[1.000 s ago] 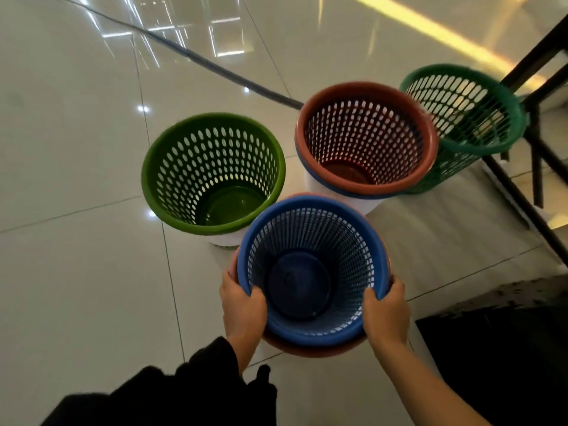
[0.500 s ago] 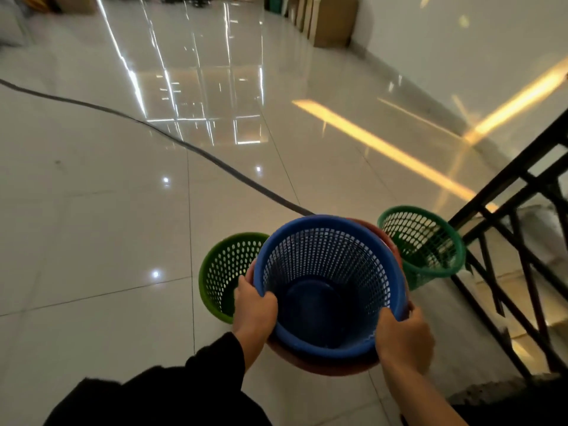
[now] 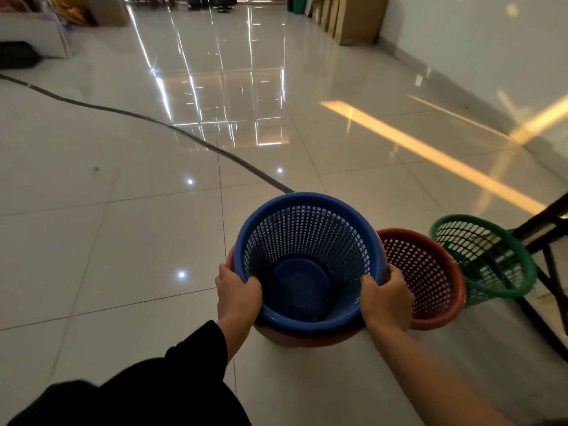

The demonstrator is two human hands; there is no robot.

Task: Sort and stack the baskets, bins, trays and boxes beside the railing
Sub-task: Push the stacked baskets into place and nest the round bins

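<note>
Both hands are clamped on the blue basket (image 3: 307, 262), left hand (image 3: 238, 292) and right hand (image 3: 385, 298) each with a firm grip on its rim, thumbs hooked inside. It sits nested in a reddish one, held above the floor (image 3: 123, 241). Just right: a red basket (image 3: 425, 278), then a green basket (image 3: 484, 256) by the railing (image 3: 541, 222).

Storeroom-like hall — glossy tiled floor (image 3: 92, 241), cardboard boxes (image 3: 353, 23) along the wall.
</note>
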